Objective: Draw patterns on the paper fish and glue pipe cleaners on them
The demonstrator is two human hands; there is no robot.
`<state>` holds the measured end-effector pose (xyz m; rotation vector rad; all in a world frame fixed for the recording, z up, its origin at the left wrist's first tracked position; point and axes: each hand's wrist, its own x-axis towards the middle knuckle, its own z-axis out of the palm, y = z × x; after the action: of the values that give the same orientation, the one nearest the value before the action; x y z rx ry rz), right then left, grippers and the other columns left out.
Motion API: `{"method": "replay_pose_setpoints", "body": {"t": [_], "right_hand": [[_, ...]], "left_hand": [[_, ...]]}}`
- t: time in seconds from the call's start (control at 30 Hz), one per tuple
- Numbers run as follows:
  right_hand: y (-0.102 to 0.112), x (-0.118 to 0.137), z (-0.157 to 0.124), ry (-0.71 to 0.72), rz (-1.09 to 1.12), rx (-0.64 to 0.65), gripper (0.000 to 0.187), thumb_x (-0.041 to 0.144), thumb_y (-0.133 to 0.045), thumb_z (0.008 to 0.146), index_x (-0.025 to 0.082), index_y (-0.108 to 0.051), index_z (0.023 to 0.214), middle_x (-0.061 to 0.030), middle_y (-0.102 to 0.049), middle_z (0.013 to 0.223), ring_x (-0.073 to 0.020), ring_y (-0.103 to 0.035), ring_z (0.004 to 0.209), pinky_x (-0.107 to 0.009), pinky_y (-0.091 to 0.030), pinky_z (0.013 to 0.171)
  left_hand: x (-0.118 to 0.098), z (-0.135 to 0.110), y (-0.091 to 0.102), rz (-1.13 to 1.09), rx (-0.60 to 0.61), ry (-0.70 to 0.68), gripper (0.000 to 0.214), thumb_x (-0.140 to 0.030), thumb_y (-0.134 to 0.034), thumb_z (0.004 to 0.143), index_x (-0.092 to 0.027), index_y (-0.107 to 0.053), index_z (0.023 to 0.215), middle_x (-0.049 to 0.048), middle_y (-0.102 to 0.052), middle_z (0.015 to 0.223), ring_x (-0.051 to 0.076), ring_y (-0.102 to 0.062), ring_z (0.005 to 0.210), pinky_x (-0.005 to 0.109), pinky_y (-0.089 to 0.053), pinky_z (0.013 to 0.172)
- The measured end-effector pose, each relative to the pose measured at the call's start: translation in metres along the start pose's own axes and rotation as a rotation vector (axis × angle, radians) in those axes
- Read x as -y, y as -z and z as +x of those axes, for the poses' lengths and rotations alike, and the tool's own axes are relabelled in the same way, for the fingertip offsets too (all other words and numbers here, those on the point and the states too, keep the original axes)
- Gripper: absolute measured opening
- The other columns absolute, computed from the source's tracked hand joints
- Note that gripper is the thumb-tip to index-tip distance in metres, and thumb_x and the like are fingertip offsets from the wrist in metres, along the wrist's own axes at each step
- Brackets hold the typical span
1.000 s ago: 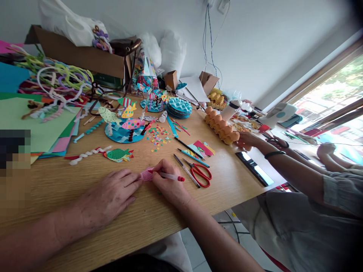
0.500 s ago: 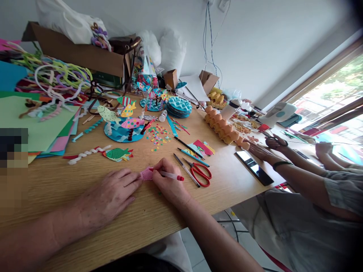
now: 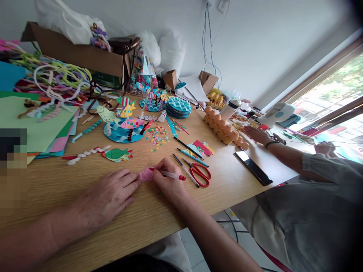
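Note:
My left hand [image 3: 113, 190] lies flat on the table, its fingertips on the left end of a small pink paper cut-out [image 3: 146, 175] with dark dots along its edge. In my right hand [image 3: 170, 185] is a felt-tip pen [image 3: 174, 175] with a clear barrel and red end, pinched between thumb and fingers. Its red tip touches the cut-out's upper right part. Beyond my left hand lies a green paper fish [image 3: 117, 154]. Red-handled scissors [image 3: 200, 174] and a slim pen [image 3: 186, 170] rest to the right of my right hand.
Paper fish stand on a blue wavy plate [image 3: 124, 132] beside scattered confetti dots [image 3: 159, 136]. Coloured sheets [image 3: 36, 124] are stacked at the left. A phone [image 3: 252, 168] and an egg-carton strip [image 3: 221, 126] lie to the right, near a co-worker's hand [image 3: 256, 135].
My hands are almost unmoved, the pen tilting very slightly. At the right, the co-worker's near hand has reached farther across the table, and the co-worker's body has leaned forward.

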<state>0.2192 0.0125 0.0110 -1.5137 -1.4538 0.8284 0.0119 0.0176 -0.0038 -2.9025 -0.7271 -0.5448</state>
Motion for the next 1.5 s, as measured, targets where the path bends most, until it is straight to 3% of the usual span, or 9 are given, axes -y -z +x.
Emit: {"method": "replay_pose_setpoints", "body": {"t": [0.47,0.97,1.5], "right_hand": [[0.0011,0.0013,0.0000,-0.037,-0.025,0.047,0.007,0.017,-0.054,0.067,0.024,-0.051,0.066,0.0069,-0.052,0.055,-0.0121,-0.047,0.051,-0.023,-0.033,0.050],[0.0007,-0.0014,0.0012,0.008,-0.024,0.005,0.007,0.018,-0.053,0.068,0.024,-0.049,0.065,0.0075,-0.048,0.055,-0.0120,-0.044,0.051,-0.024,-0.033,0.053],[0.0031,0.0046,0.0001,-0.020,-0.025,-0.004,0.010,0.014,-0.055,0.066,0.023,-0.052,0.064,0.0078,-0.050,0.054,-0.0110,-0.045,0.050,-0.022,-0.034,0.049]], "left_hand": [[-0.0004,-0.0002,-0.0001,0.004,-0.009,0.005,0.040,-0.004,-0.058,0.082,-0.014,-0.066,0.121,0.0091,-0.072,0.115,0.028,-0.063,0.101,0.041,-0.054,0.086],[-0.0001,-0.0004,-0.0013,0.028,-0.049,-0.013,0.040,-0.004,-0.055,0.082,-0.014,-0.067,0.119,0.0100,-0.072,0.112,0.028,-0.062,0.101,0.039,-0.053,0.085],[0.0009,-0.0016,-0.0012,-0.012,0.013,0.028,0.036,-0.008,-0.056,0.088,-0.017,-0.068,0.120,0.0095,-0.072,0.117,0.027,-0.063,0.104,0.039,-0.053,0.089]]}}
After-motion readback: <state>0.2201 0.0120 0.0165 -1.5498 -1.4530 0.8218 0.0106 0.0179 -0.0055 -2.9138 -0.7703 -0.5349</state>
